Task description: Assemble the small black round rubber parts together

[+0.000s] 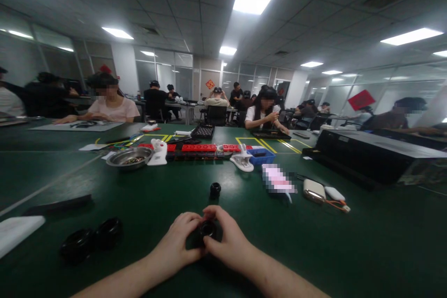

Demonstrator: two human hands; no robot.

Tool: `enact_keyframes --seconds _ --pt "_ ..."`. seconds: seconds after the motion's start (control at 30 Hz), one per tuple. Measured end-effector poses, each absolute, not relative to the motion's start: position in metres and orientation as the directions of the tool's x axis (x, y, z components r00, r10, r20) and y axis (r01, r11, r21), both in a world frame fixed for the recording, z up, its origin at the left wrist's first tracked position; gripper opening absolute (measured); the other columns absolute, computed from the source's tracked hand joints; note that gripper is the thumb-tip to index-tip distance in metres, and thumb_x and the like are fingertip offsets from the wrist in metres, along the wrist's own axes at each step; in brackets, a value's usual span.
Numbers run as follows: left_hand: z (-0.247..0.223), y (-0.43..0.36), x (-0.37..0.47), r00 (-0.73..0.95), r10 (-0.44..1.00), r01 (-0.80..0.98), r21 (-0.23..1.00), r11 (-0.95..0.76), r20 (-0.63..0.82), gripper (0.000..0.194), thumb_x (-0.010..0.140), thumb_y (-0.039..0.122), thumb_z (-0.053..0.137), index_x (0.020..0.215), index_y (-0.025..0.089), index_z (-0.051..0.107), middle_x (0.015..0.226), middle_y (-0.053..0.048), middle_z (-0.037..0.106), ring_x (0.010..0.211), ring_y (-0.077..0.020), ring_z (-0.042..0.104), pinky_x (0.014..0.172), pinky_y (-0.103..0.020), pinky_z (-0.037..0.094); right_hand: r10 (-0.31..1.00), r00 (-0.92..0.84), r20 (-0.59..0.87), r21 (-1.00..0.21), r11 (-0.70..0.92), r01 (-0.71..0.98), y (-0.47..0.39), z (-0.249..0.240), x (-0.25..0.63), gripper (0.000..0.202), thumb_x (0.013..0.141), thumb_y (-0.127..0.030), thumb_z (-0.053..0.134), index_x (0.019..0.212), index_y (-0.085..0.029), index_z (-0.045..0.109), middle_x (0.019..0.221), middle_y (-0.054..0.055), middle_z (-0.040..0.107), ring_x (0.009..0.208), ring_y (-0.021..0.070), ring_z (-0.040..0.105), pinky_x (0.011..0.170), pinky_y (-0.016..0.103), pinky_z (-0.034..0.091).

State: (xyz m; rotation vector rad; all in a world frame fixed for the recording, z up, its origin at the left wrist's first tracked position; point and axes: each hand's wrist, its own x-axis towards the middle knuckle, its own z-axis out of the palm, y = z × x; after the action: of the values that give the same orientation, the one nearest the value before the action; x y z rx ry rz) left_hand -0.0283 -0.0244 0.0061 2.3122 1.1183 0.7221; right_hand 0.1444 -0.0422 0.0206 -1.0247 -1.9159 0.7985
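Black ring part point(208, 229) is held low at frame centre, over the green tabletop point(150, 209); contact with the surface can't be told. It's gripped narrowly between thumb and fingers of the right hand point(230, 244). Left hand point(179, 238) is curled at its left side, fingers bunched by the right-hand fingertips; whether the part is pinched there too can't be told. Small black part point(215, 190) is seen just ahead, untouched. Two more black rings point(77, 243) are set side by side, off to the left. Farther out, metal bowl point(120, 164) and blue tray point(268, 157) are seen.
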Motion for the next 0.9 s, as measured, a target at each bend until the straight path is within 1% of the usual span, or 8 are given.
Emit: enact_keyframes --seconds 0.13,0.2,0.27,0.37,0.5,0.63,0.8,0.9 --pt "0.005 -0.025 -0.029 0.527 0.812 0.584 0.587 -0.561 0.252 0.037 0.068 0.033 0.068 0.101 0.021 0.057 0.109 -0.006 0.052 0.104 -0.0268 0.046 0.091 -0.039 0.039 0.846 -0.373 0.382 -0.790 0.508 0.342 -0.046 0.023 0.146 0.066 0.060 -0.002 0.055 0.121 -0.022 0.039 0.116 0.006 0.050 0.108 0.0207 0.047 0.094 0.037 0.035" --pt "0.006 -0.027 -0.028 0.523 0.811 0.591 0.573 -0.568 0.263 0.035 0.066 0.030 0.069 0.098 0.021 0.058 0.106 -0.006 0.053 0.103 -0.0263 0.047 0.090 -0.038 0.040 0.870 -0.291 0.399 -0.770 0.490 0.409 -0.047 0.022 0.145 0.062 0.062 -0.009 0.061 0.119 -0.021 0.040 0.113 0.007 0.050 0.106 0.0225 0.047 0.092 0.038 0.036" --pt "0.008 -0.028 -0.027 0.517 0.808 0.596 0.559 -0.577 0.282 0.032 0.066 0.028 0.069 0.095 0.021 0.059 0.104 -0.005 0.053 0.100 -0.0251 0.048 0.089 -0.037 0.041 0.889 -0.216 0.405 -0.754 0.458 0.471 -0.045 0.020 0.144 0.055 0.061 -0.014 0.066 0.112 -0.018 0.045 0.102 0.006 0.053 0.097 0.0231 0.050 0.086 0.039 0.040" --pt "0.010 -0.029 -0.026 0.513 0.803 0.615 0.523 -0.590 0.304 0.030 0.068 0.031 0.068 0.096 0.023 0.058 0.103 -0.004 0.052 0.099 -0.0246 0.049 0.087 -0.037 0.041 0.885 -0.232 0.402 -0.752 0.464 0.468 -0.042 0.018 0.144 0.048 0.062 -0.013 0.065 0.107 -0.019 0.048 0.092 0.003 0.056 0.088 0.0207 0.053 0.081 0.036 0.043" --pt "0.010 -0.031 -0.029 0.485 0.821 0.661 0.488 -0.570 0.302 0.034 0.065 0.035 0.071 0.093 0.022 0.059 0.102 -0.005 0.052 0.099 -0.0261 0.047 0.087 -0.038 0.040 0.860 -0.296 0.415 -0.749 0.508 0.425 -0.041 0.020 0.149 0.051 0.069 -0.015 0.060 0.116 -0.019 0.042 0.105 0.005 0.055 0.100 0.0189 0.051 0.089 0.034 0.039" --pt "0.013 -0.045 -0.038 0.396 0.870 0.721 0.487 -0.493 0.293 0.032 0.064 0.035 0.071 0.091 0.020 0.060 0.100 -0.005 0.052 0.096 -0.0269 0.047 0.083 -0.040 0.040 0.856 -0.310 0.415 -0.743 0.515 0.428 -0.042 0.022 0.154 0.048 0.076 -0.022 0.057 0.121 -0.017 0.039 0.111 0.009 0.052 0.106 0.0207 0.048 0.093 0.037 0.036" --pt "0.016 -0.082 -0.074 0.240 0.951 0.816 0.490 -0.307 0.196 0.033 0.065 0.044 0.067 0.089 0.023 0.061 0.094 -0.003 0.054 0.089 -0.0259 0.050 0.075 -0.037 0.043 0.852 -0.328 0.409 -0.716 0.522 0.463 -0.043 0.023 0.155 0.044 0.077 -0.022 0.057 0.118 -0.015 0.044 0.112 0.010 0.052 0.106 0.0222 0.048 0.093 0.038 0.036" --pt "0.006 -0.102 -0.117 0.169 0.975 0.837 0.501 -0.220 0.147 0.033 0.067 0.047 0.063 0.089 0.023 0.061 0.094 -0.003 0.058 0.090 -0.0263 0.052 0.077 -0.036 0.044 0.851 -0.330 0.409 -0.702 0.525 0.482 -0.044 0.024 0.155 0.043 0.077 -0.023 0.057 0.117 -0.017 0.045 0.112 0.009 0.052 0.106 0.0223 0.048 0.092 0.039 0.037"
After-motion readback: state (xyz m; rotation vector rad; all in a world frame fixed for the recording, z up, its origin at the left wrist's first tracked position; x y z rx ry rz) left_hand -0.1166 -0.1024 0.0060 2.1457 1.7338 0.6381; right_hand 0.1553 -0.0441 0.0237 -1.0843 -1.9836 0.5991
